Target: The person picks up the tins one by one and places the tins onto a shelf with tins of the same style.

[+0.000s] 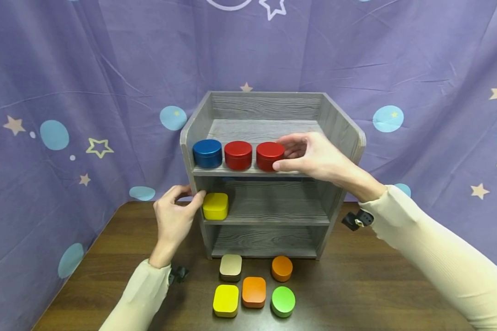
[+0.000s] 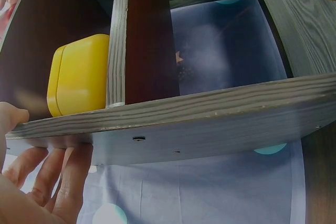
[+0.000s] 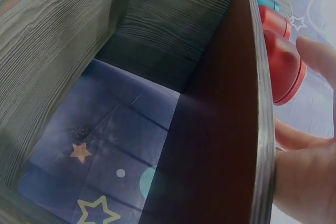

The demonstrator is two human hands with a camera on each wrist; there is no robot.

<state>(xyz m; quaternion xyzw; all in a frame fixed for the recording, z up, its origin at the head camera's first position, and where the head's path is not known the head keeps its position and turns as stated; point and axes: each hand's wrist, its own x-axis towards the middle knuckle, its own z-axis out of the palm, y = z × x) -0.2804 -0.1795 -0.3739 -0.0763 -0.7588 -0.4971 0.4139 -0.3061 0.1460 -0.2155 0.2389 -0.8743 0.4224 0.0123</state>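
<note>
My right hand [image 1: 314, 158] is at a round red tin [image 1: 270, 156] on the top shelf, thumb at its front and fingers round its far right side. The same red tin [image 3: 282, 69] shows beside the fingers in the right wrist view. A second red tin [image 1: 238, 155] and a blue tin [image 1: 207, 153] stand left of it in a row. Lower left, my left hand [image 1: 176, 214] grips the side panel of the grey wooden shelf unit [image 1: 269, 222], thumb on the front edge, fingers against the outer face [image 2: 210, 142]. A square yellow tin [image 1: 216, 206] sits on the middle shelf near that thumb.
On the brown table [image 1: 356, 285] before the unit stand a cream square tin [image 1: 230, 267], a yellow square tin [image 1: 226, 301], an orange square tin [image 1: 254, 292], an orange round tin [image 1: 282, 268] and a green round tin [image 1: 283, 301]. A purple curtain [image 1: 141, 69] hangs behind.
</note>
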